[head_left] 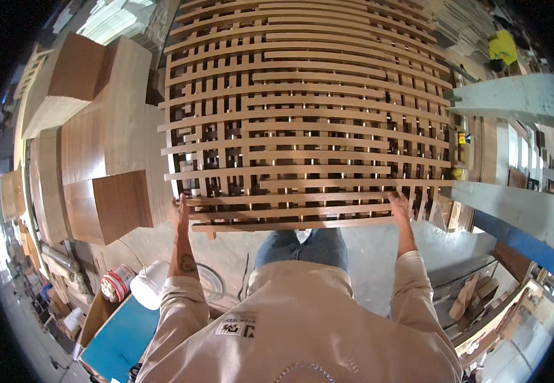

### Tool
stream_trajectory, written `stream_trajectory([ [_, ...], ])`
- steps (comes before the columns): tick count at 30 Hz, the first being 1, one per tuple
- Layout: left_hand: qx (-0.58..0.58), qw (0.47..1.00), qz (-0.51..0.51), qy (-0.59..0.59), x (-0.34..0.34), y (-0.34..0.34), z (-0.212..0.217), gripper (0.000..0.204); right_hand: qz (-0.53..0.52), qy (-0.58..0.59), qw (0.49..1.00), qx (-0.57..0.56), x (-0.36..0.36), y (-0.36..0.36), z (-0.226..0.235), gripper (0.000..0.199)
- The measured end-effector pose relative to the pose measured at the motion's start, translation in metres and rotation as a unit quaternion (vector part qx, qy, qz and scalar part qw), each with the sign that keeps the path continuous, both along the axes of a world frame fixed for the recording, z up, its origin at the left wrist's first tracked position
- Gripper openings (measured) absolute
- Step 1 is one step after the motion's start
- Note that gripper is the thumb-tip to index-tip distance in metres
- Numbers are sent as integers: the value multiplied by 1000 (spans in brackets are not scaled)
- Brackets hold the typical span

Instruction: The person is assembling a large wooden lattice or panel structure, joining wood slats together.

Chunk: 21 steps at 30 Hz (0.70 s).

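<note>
In front of me rises a criss-cross stack of long, narrow wooden strips (318, 155), laid in spaced layers. At its near side, my left hand (180, 214) is at the left end of a wooden strip (289, 197), with its fingers closed against the end. My right hand (399, 205) is at the right end of that same strip, its fingers curled in. Parts of the fingers on both hands are hidden by the wood. A longer strip (296, 225) lies across the nearest edge of the stack, between my forearms.
Large wooden blocks (85, 153) stand close on the left. A white bucket (150, 285) and a blue-topped box (121, 341) sit at lower left. Pale beams (513, 99) and a blue beam (523, 239) flank the right. Wood offcuts (475, 297) lie at lower right.
</note>
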<state>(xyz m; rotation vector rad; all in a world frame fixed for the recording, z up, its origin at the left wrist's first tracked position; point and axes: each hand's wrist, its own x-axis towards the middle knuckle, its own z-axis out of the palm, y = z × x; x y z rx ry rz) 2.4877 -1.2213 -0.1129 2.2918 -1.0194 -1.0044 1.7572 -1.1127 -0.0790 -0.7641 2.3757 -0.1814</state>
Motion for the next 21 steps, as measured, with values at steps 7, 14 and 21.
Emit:
stream_trajectory([
  [7, -39, 993, 25, 108, -58, -4, 11, 64, -146, -70, 984, -78, -34, -2, 4, 43],
  [14, -25, 998, -2, 50, -105, 2, 10, 68, -158, 30, 979, -124, -98, 19, -13, 33],
  [21, -58, 992, 21, 110, -188, 15, 10, 70, -129, 23, 989, -65, -167, 24, 8, 44],
])
